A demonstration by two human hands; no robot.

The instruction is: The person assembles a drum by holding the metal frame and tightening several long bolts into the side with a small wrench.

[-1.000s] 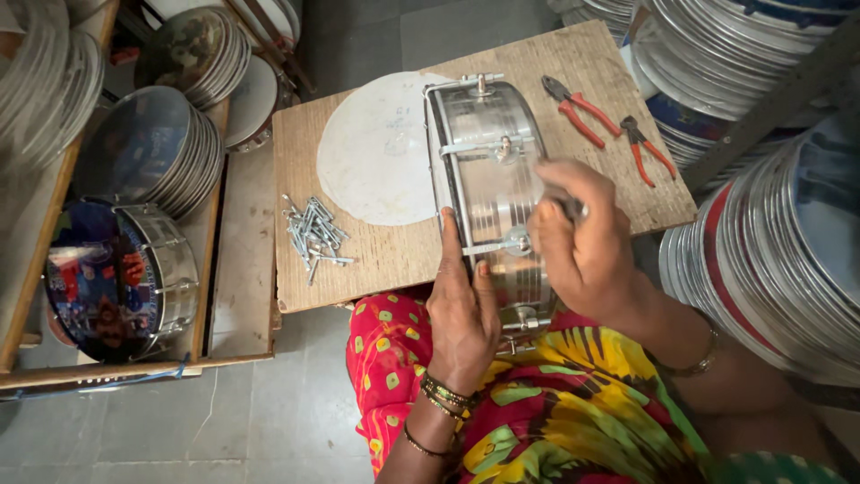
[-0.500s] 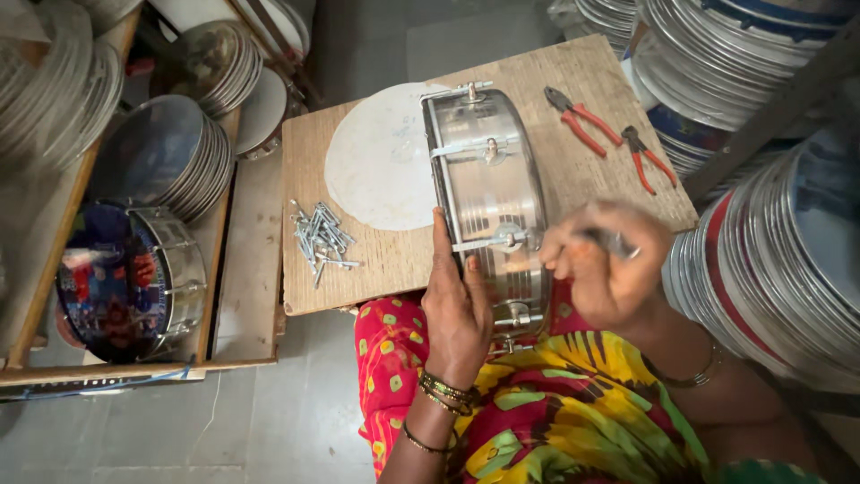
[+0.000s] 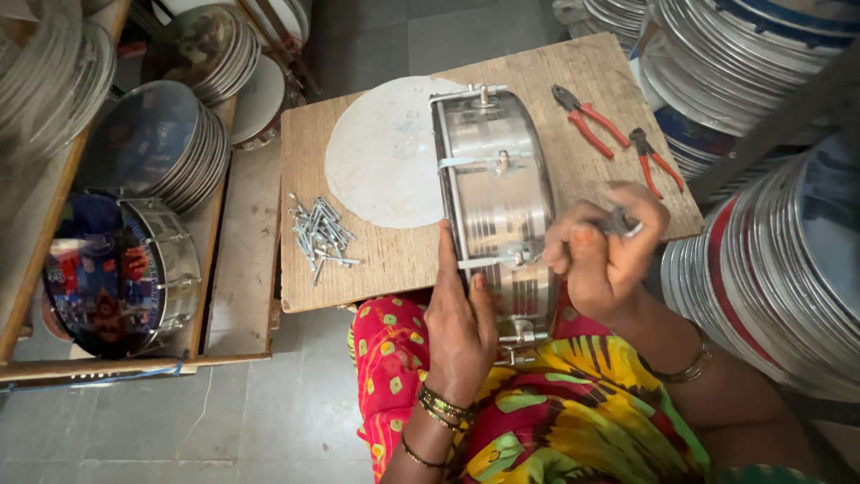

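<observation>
A shiny metal drum shell stands on its edge on a wooden board, its near end resting on my lap. My left hand lies flat against the drum's left rim, fingers pointing away from me. To the right of the drum, my right hand is closed around a small dark metal tool, held just beside a tension rod and lug on the shell. A round white drum skin lies flat on the board left of the drum. A heap of several metal bolts sits near the board's left edge.
Two red-handled pliers lie on the board's far right. Stacks of metal hoops and drum frames crowd the right side. More stacked drums and a blue printed drum fill wooden shelves at left. Grey tiled floor below.
My right hand has lifted off the drum's shell and drawn back to the right with the small tool. My left hand stays on the rim.
</observation>
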